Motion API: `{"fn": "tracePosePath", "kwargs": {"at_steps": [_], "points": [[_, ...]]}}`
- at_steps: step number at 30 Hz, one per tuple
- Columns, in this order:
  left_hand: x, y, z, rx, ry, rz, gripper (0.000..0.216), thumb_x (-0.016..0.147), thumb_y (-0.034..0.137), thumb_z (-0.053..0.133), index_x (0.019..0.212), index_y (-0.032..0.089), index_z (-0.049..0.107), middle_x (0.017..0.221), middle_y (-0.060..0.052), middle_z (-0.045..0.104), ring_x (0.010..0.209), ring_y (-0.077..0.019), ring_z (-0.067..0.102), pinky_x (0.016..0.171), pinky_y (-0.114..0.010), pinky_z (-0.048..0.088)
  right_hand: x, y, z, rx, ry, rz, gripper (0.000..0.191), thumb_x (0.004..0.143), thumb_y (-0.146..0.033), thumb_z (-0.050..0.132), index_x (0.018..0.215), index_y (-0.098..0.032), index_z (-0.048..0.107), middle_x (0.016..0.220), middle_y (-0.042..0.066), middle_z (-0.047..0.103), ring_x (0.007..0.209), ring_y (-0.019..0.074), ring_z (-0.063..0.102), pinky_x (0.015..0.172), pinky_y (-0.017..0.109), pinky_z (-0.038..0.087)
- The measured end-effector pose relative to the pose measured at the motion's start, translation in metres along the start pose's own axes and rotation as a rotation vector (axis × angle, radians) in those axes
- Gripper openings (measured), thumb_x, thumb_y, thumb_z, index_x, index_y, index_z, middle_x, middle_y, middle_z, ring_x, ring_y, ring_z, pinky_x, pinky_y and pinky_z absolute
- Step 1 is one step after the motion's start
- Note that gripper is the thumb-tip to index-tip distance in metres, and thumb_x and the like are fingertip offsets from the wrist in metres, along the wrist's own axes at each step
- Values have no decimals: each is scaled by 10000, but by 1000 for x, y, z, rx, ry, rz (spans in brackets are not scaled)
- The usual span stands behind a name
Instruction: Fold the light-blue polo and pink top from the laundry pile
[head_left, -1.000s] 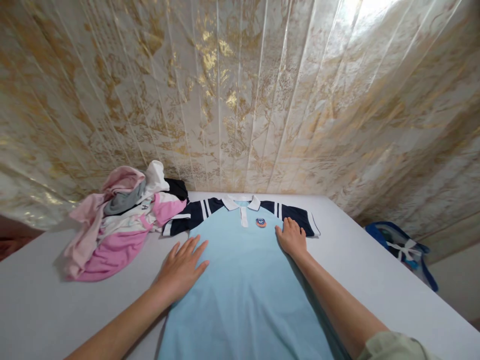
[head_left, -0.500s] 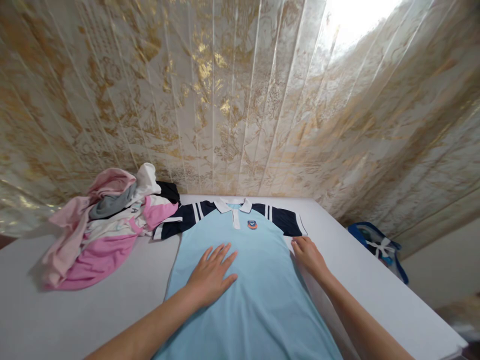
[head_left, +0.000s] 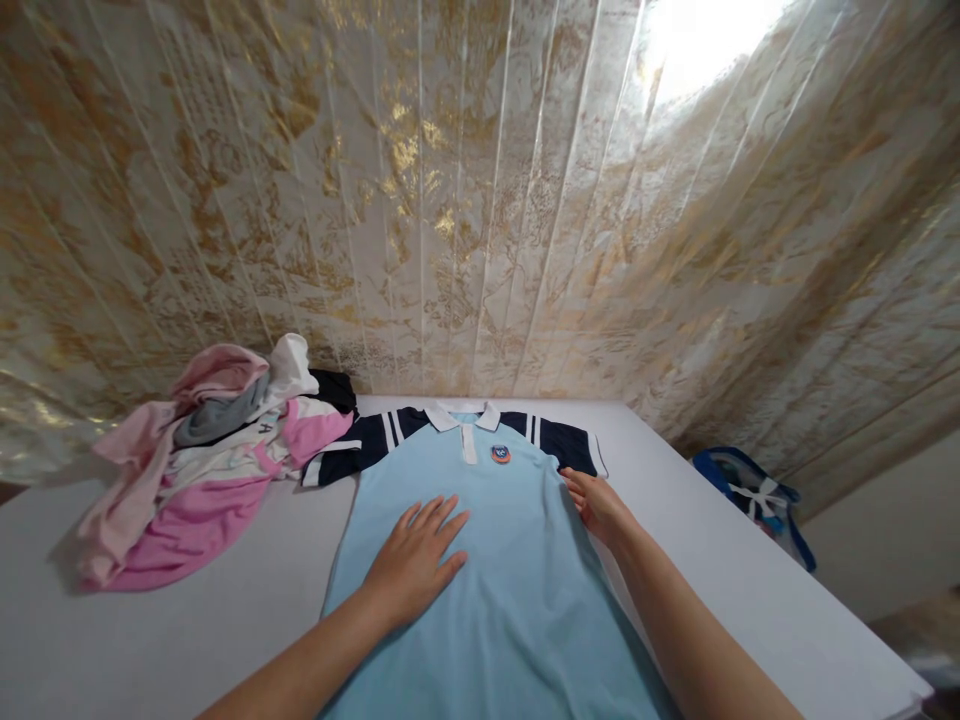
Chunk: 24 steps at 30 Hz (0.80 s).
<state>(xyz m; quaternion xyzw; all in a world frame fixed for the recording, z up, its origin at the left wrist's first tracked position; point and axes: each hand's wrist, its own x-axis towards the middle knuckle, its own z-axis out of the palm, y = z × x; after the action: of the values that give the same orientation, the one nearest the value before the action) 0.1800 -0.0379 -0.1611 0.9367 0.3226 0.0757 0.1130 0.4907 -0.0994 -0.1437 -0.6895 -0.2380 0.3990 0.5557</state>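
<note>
A light blue polo shirt lies front up, with a white collar, a round chest badge and dark navy sleeves with white stripes. My left hand rests flat on its chest, fingers spread. At the underarm seam below the sleeve on the right, my right hand pinches the edge of the fabric between thumb and fingers. The cloth puckers slightly there. Towards the bottom of the view the shirt runs out of frame.
A heap of pink, white, grey and black clothes sits on the left of the white table, touching the other sleeve. Past the table's right edge is a blue-trimmed clear bag. A gold-patterned curtain hangs behind.
My right hand has moved left and slightly up from beside the sleeve cuff to the underarm, and now grips the fabric there. The left hand stays flat on the chest.
</note>
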Motion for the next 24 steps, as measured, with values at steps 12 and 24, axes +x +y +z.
{"fn": "tracePosePath", "kwargs": {"at_steps": [12,24], "points": [[1,-3,4,-57,49,23,489,949,440,416,1417,300,437,1533,-26,356,1407,-247,319,1166,-480,204,13,-22,31,322,-26,371,209,876,-340,605,816,-140,626,579,33,648,499,158,603,571,266,530],[7,-4,4,-309,213,-103,443,946,409,413,1337,239,536,1431,-71,501,1324,-241,438,1130,-474,310,15,-73,-43,406,190,44,146,858,-198,525,763,-177,633,449,-10,568,429,159,563,560,280,546]]}}
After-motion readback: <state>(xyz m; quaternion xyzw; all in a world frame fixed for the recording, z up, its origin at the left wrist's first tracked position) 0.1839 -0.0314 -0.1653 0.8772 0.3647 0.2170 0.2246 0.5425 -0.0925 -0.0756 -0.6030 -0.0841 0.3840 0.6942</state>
